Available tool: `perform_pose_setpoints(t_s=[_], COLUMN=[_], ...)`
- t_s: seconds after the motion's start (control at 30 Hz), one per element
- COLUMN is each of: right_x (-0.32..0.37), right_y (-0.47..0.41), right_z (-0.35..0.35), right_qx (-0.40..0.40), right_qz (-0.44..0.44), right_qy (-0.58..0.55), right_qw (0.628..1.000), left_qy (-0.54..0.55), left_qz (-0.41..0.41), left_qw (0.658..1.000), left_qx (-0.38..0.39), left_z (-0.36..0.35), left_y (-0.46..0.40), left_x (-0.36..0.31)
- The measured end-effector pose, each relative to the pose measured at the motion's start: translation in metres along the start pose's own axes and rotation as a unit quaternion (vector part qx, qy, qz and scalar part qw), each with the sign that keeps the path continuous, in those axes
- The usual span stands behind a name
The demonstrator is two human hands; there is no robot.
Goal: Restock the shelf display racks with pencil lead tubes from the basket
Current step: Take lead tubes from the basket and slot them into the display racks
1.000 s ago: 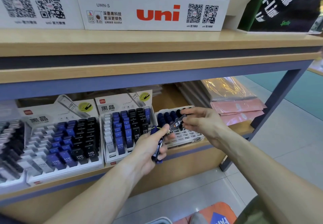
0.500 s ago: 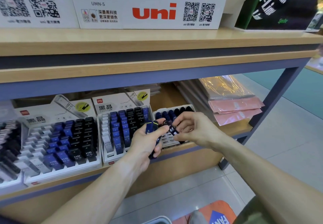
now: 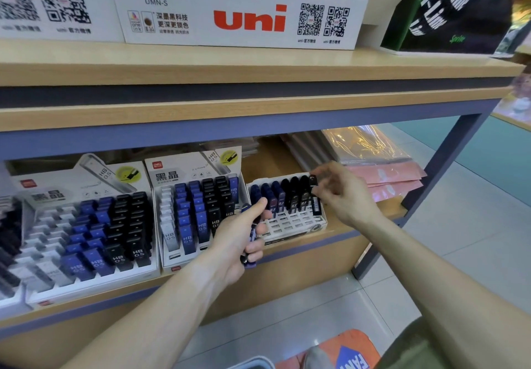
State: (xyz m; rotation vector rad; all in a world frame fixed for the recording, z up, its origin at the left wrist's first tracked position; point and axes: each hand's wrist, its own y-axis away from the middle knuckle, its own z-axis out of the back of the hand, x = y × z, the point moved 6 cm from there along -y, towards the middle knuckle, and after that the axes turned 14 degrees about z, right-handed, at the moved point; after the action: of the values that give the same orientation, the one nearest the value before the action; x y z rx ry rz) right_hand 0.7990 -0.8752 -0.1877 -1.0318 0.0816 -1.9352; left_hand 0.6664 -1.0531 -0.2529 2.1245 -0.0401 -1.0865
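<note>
My left hand [image 3: 240,235] grips a small bunch of dark blue pencil lead tubes [image 3: 252,236] in front of the lower shelf. My right hand [image 3: 342,193] pinches one black lead tube [image 3: 315,193] upright at the far right column of the small white rack [image 3: 290,222]. That rack holds a back row of blue and black tubes, with bare slots in front. Left of it stand two larger racks, the middle rack [image 3: 198,210] and the left rack [image 3: 83,230], filled with white, blue and black tubes. The basket is only a grey rim [image 3: 253,364] at the bottom edge.
An upper wooden shelf [image 3: 258,66] carries white uni display boxes [image 3: 244,9]. Pink and clear plastic sleeves [image 3: 379,173] lie on the lower shelf to the right of the racks. A blue shelf post [image 3: 425,193] stands at right, with tiled floor and an orange mat [image 3: 344,351] below.
My right hand took one tube from the bunch in my left hand and carried it right and back to the small rack's far right column. My left hand lowered slightly.
</note>
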Motion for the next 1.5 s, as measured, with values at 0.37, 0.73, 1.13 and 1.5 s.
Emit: perform_pose_setpoints(t_s=[0.37,0.73,1.13,1.5], right_x=[-0.024,-0.037,-0.039,-0.044], right_y=[-0.002,-0.004,-0.011,-0.006], right_z=[-0.014,-0.02,-0.018,-0.022], right_qx=[0.015,0.023,0.056,0.026], right_qz=[0.042,0.02,0.023,0.017], right_qy=[0.122,0.095,0.113,0.169], right_qw=[0.992,0.995,0.992,0.985], left_qy=[0.062,0.064,0.011,-0.009], left_qz=[0.041,0.025,0.013,0.006], left_qw=[0.993,0.997,1.0,1.0], left_qx=[0.094,0.037,0.003,-0.005], left_z=[-0.014,-0.014,-0.009,-0.008], left_y=[-0.003,-0.013,-0.014,-0.016], left_x=[0.008,0.011,0.015,0.017])
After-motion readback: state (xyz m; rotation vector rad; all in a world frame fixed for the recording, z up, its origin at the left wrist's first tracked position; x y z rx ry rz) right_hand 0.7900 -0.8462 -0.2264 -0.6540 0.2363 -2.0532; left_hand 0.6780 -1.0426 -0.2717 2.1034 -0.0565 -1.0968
